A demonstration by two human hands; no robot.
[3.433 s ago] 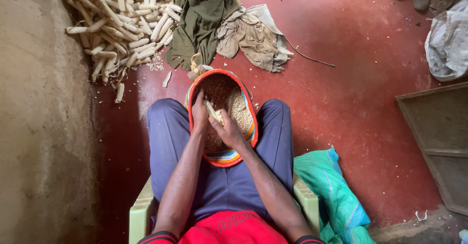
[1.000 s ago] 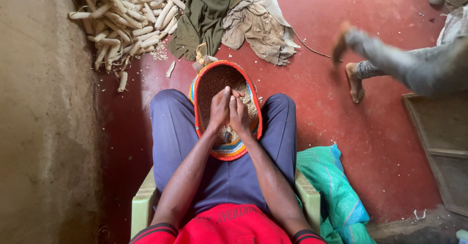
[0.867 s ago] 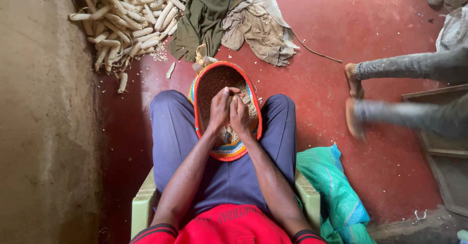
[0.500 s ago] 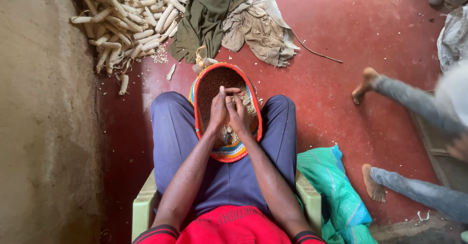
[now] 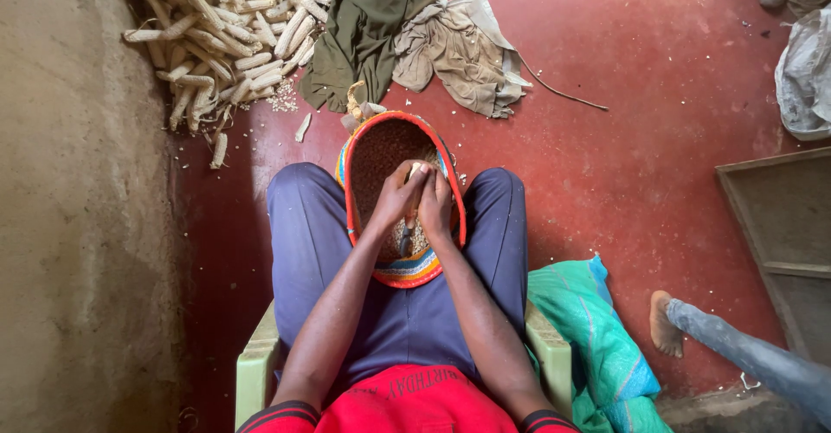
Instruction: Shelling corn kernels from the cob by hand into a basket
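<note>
two hands point(image 5: 417, 201) clamped together on seemingly one maize cob point(image 5: 415, 173) over one basket point(image 5: 403, 268).

Red floor point(image 5: 623, 182) with heaped bare cobs point(image 5: 221, 39), crumpled cloths point(image 5: 407, 39), teal sack point(image 5: 593, 338), wooden tray point(image 5: 783, 242).

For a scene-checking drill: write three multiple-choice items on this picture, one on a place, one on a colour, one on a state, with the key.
1. Where does the woven basket sit?
A. On the floor by the wall
B. Between the seated person's knees
C. On the wooden tray

2. What colour is the floor?
A. Red
B. Grey
C. Blue

3. How are the two hands?
A. Resting on the knees
B. Apart, one on the floor
C. Together over the basket, closed on a corn cob

Key: 1 B, the blue trouser legs flank it. 2 A, red all round. 3 C, left hand and right hand grip the corn cob.
</note>
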